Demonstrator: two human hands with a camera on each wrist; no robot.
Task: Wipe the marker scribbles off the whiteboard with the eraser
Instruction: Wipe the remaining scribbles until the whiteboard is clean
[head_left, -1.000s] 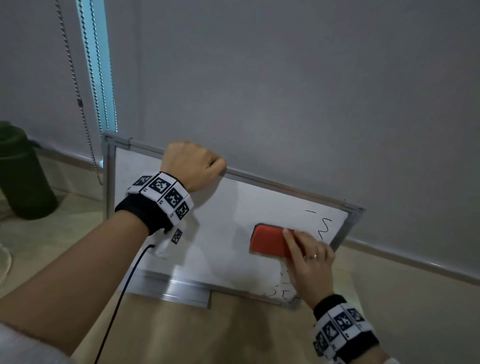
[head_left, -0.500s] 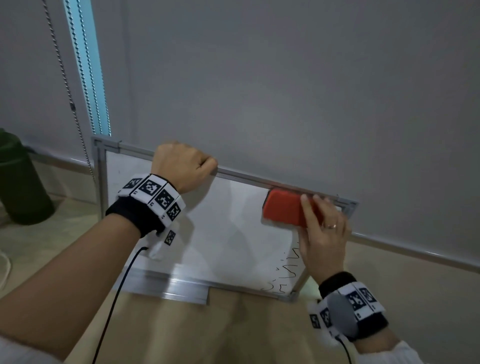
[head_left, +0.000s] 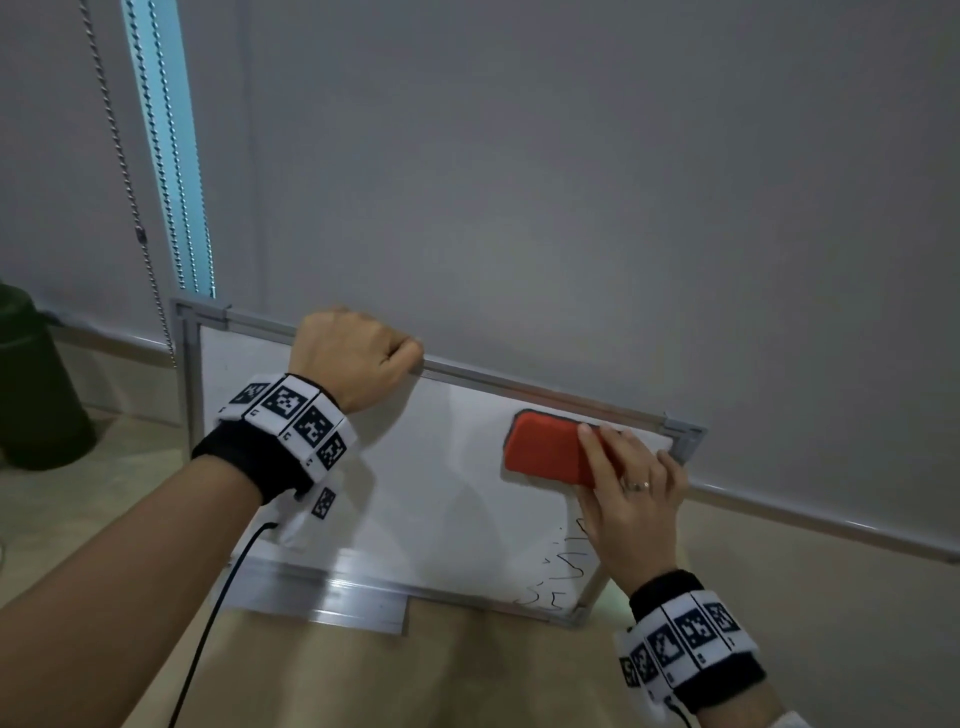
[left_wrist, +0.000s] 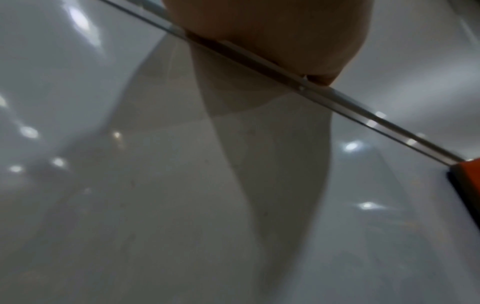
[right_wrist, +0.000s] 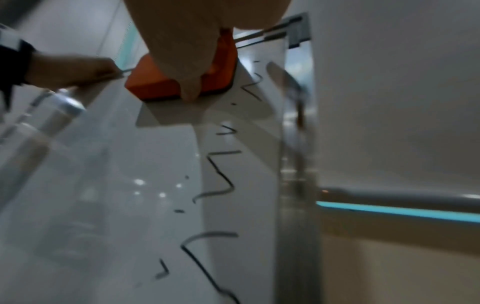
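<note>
Fingers (head_left: 597, 441) of right hand (head_left: 631, 512) gripping eraser (head_left: 550, 449), pressing it flat on board near top right corner. Left hand (head_left: 353, 358) clenching round board's top rim, steadying it.

Board (head_left: 415, 493) leaning tilted against blind (head_left: 571, 208), bottom edge sitting on table (head_left: 467, 675). Scribbles (right_wrist: 221, 181) lying in column along right edge, below eraser, reaching down to bottom corner.

Risks: board sliding or tipping if left hand's hold is loosening during downstroke; eraser catching on frame; narrow pass leaving marks beside frame unwiped.

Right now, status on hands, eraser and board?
Left hand grips board top edge. Right hand holds eraser at upper right. Scribbles remain along right side.
</note>
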